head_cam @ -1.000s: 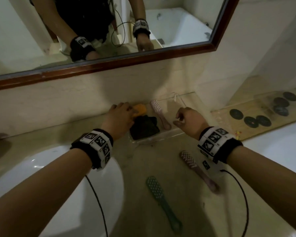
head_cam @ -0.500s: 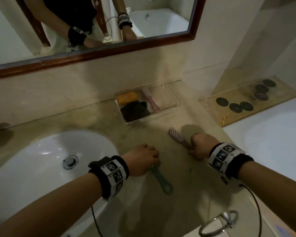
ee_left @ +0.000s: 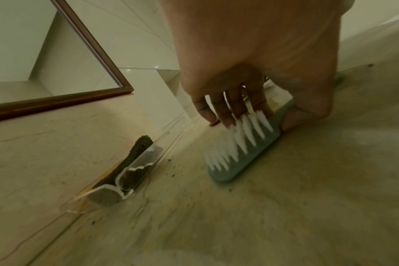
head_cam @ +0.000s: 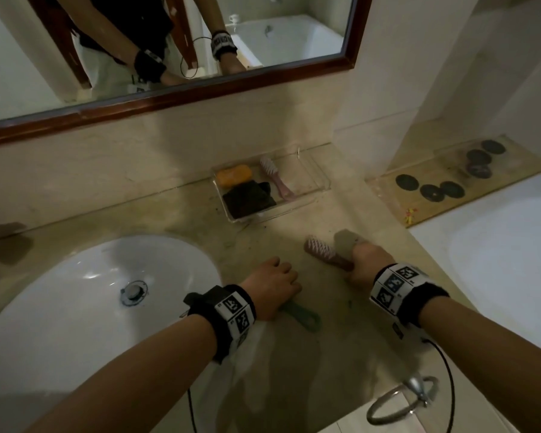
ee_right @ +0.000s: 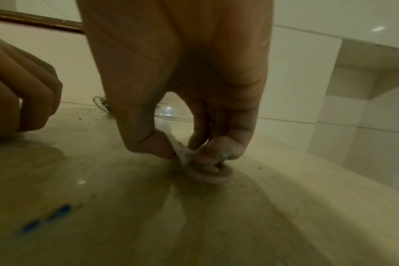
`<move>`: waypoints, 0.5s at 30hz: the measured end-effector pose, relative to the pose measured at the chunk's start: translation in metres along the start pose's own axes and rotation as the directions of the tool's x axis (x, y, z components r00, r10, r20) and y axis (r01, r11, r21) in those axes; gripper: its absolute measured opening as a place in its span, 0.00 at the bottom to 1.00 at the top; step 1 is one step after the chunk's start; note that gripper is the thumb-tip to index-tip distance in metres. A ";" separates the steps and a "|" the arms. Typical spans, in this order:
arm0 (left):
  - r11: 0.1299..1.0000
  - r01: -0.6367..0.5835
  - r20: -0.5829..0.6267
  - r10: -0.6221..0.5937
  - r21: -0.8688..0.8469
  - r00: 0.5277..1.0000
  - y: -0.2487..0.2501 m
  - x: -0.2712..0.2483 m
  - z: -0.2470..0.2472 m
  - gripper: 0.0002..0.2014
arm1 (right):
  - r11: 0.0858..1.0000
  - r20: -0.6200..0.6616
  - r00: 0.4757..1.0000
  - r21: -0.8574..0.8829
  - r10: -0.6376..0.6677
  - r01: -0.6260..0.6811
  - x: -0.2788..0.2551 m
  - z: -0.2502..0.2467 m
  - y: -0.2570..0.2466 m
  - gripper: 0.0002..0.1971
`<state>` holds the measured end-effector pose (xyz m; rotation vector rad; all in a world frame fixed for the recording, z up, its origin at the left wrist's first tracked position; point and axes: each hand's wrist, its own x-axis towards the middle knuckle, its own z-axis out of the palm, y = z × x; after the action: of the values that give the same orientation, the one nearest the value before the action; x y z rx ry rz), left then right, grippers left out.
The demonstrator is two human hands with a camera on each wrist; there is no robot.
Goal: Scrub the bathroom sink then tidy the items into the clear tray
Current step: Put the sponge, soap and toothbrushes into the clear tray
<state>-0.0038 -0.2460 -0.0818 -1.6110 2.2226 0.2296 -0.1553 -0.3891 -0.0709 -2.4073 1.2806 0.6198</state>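
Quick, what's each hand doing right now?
Left hand: closed on the green brush.
Right hand: closed on the pink brush.

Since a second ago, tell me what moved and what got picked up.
Both hands came back from the clear tray to the counter. The left hand now grips the green brush; the right hand pinches the handle of the dark pink brush. Both brushes still touch the counter. The orange soap, dark cloth and light pink brush stayed in the tray.
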 end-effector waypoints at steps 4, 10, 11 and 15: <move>1.000 0.027 -0.038 -0.028 -0.009 0.999 -0.006 0.000 -0.004 0.20 | 0.999 -0.038 0.999 0.039 0.036 -0.034 0.004 -0.012 0.005 0.26; 0.996 0.091 -0.139 -0.089 0.014 0.986 -0.033 0.003 -0.030 0.20 | 0.997 -0.148 0.988 0.060 0.048 -0.039 0.016 -0.047 0.001 0.19; 0.994 0.106 -0.160 -0.102 0.017 0.982 -0.040 0.005 -0.035 0.19 | 0.997 -0.167 0.985 0.064 0.043 -0.033 0.018 -0.052 -0.001 0.16; 0.984 0.163 -0.213 -0.146 0.067 0.966 -0.073 0.013 -0.056 0.19 | 0.997 -0.194 0.981 0.079 0.025 -0.010 0.032 -0.069 -0.010 0.13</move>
<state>0.0498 -0.3008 -0.0293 -1.8234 2.2067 -0.0780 -0.1162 -0.4396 -0.0285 -2.4432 1.3773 0.3374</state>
